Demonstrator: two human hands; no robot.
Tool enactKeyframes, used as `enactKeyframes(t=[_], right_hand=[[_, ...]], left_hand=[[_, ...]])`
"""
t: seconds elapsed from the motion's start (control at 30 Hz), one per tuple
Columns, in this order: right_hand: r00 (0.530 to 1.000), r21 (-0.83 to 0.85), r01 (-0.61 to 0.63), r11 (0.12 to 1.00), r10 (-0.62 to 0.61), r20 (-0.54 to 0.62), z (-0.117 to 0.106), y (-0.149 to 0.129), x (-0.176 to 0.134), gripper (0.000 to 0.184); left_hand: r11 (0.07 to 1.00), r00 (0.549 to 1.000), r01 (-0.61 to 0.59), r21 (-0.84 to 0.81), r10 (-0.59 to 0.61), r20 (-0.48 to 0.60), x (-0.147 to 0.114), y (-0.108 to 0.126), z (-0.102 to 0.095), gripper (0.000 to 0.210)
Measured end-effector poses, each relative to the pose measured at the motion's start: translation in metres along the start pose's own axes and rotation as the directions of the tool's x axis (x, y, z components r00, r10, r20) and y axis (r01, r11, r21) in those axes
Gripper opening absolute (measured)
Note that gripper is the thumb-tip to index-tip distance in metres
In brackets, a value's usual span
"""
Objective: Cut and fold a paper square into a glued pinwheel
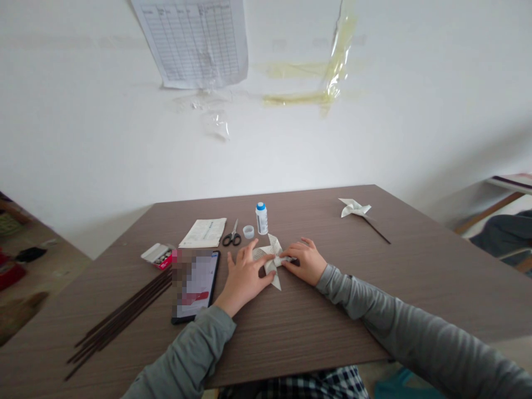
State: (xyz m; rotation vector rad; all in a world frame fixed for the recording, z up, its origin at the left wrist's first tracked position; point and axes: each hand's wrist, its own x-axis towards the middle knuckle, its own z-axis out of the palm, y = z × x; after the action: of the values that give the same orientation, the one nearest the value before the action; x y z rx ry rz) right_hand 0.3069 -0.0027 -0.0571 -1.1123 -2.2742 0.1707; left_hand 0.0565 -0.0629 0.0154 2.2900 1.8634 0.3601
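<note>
A paper pinwheel (274, 265) made of printed paper lies on the table, its pointed blades spread out. My left hand (246, 275) reaches in from the left, thumb and index finger closed on the pinwheel near its middle, the other fingers raised apart. On the opposite side, my right hand (305, 261) pinches the right-hand part of the same pinwheel, fingers bent. The fingers cover some of the folds at the centre. Just beyond stand a white glue bottle (261, 219) with a blue top and a small clear cap (248, 231).
Black-handled scissors (231, 238) lie beside folded printed paper (203, 233). Left of my hands are a phone (197, 288), a small open box (159, 255) and several dark thin sticks (120, 318). Another pinwheel (354, 208) on a stick lies at the back right, before the wall.
</note>
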Motion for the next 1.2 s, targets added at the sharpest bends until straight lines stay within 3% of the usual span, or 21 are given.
enactKeyframes(t=[0.77, 1.03, 1.2], right_hand=[[0.999, 0.014, -0.037, 0.999, 0.037, 0.040, -0.0031, -0.0034, 0.0008, 0.016], [0.999, 0.007, -0.033, 0.999, 0.033, 0.026, -0.0017, -0.0015, 0.0009, 0.013], [0.999, -0.008, -0.028, 1.000, 0.028, 0.024, -0.0025, -0.0032, 0.0011, 0.014]], left_hand=[[1.000, 1.000, -0.007, -0.015, 0.007, 0.013, -0.0031, -0.0012, -0.0007, 0.045], [1.000, 1.000, 0.000, -0.013, 0.000, -0.014, -0.0001, -0.0041, 0.0002, 0.060], [1.000, 1.000, 0.005, -0.011, -0.005, -0.008, -0.0014, -0.0019, -0.0017, 0.054]])
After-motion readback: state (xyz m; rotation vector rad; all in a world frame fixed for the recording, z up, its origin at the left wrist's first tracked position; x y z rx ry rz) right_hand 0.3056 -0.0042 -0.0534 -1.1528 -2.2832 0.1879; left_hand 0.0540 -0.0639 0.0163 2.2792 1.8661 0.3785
